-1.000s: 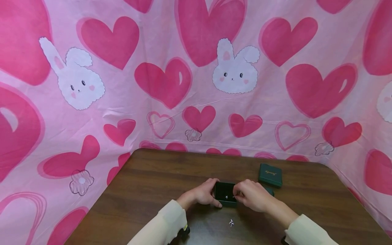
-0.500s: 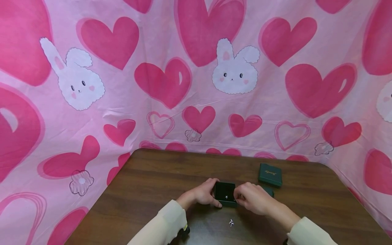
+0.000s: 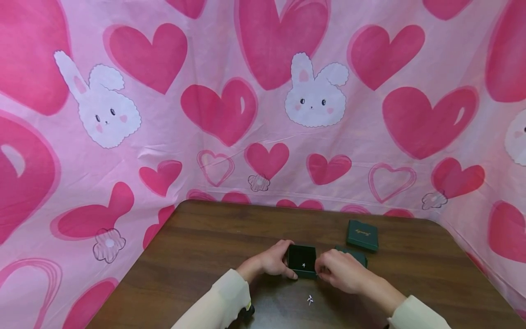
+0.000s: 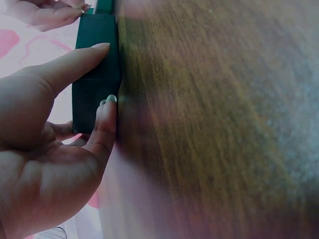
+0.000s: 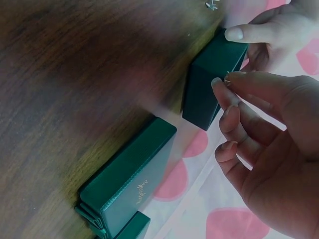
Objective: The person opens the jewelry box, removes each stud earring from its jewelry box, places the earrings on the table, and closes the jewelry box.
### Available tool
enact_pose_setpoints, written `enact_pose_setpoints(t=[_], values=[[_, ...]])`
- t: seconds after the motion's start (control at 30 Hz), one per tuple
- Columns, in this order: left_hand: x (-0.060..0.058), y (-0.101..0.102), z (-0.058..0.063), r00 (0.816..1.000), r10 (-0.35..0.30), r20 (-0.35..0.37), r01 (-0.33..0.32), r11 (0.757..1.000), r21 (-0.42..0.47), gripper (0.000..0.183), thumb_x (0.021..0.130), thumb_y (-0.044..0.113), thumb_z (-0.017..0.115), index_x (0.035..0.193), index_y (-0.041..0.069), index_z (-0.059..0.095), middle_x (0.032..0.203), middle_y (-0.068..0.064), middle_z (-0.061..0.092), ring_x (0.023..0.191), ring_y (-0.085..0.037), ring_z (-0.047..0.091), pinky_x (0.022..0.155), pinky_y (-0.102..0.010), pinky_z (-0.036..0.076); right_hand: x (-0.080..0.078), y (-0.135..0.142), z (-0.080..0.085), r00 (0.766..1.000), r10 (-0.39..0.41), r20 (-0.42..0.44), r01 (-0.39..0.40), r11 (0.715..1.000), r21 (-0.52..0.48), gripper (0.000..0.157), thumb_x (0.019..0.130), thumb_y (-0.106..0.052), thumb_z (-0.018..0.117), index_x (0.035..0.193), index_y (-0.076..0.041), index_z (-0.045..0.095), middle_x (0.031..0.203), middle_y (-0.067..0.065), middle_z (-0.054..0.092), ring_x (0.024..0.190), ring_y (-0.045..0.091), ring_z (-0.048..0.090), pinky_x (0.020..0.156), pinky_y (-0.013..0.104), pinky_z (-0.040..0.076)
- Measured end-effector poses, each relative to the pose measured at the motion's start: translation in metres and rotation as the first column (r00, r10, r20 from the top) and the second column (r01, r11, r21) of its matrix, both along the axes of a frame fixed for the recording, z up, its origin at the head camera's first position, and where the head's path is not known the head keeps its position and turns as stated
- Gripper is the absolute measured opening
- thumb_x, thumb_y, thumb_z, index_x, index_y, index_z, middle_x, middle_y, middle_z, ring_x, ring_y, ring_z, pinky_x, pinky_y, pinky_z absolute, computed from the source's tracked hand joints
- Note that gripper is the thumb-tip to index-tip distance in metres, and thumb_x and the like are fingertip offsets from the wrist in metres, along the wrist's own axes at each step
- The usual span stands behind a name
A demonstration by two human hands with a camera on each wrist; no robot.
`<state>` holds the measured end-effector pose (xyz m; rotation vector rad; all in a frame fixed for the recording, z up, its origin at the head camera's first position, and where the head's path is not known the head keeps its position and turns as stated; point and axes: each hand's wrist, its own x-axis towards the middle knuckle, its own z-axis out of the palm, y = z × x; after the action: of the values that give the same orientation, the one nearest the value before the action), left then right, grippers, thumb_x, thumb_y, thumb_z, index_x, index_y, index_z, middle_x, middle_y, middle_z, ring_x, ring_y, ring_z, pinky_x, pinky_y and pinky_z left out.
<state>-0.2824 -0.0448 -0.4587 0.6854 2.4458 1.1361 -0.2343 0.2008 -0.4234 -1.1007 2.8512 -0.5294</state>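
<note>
My left hand (image 3: 274, 259) grips a dark green jewelry box (image 3: 304, 274) at its left side, the thumb (image 4: 89, 59) lying along its front wall in the left wrist view. Open at the top, the box has a black lining, and a small star-like silver piece (image 3: 303, 265) sits in it. Just off the box's right edge is my right hand (image 3: 339, 270). Its thumb and index finger pinch a tiny shiny piece (image 5: 228, 77), too small to tell its kind. Several thin silver pieces (image 3: 310, 299) lie in a little heap on the table before the box.
On the brown wooden table (image 3: 230, 228), a green box (image 3: 362, 235) with gold lettering stands at the back right. Another green box (image 5: 137, 174), with lettering and a ribbon, lies partly behind my right hand in the head view. Pink heart-printed cloth (image 3: 222, 55) hangs around the table.
My right hand has drawn slightly right and down from over the box's edge, so more of the green box behind it shows. The left hand and held box stay put.
</note>
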Motion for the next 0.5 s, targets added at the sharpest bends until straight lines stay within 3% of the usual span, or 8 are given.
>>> enact_pose_setpoints(t=[0.5], values=[[-0.0001, 0.0009, 0.0, 1.0, 0.0, 0.008, -0.001, 1.0, 0.021, 0.073, 0.076, 0.01, 0.09, 0.137, 0.01, 0.049, 0.119, -0.003, 0.047, 0.095, -0.017, 0.049, 0.084, -0.031, 0.044, 0.0048, -0.0007, -0.0083, 0.994, 0.023, 0.104, -0.021, 1.0, -0.023, 0.012, 0.09, -0.014, 0.077, 0.084, -0.023, 0.073, 0.076, -0.02, 0.057, 0.068, -0.001, 0.051, 0.06, 0.031, 0.044]])
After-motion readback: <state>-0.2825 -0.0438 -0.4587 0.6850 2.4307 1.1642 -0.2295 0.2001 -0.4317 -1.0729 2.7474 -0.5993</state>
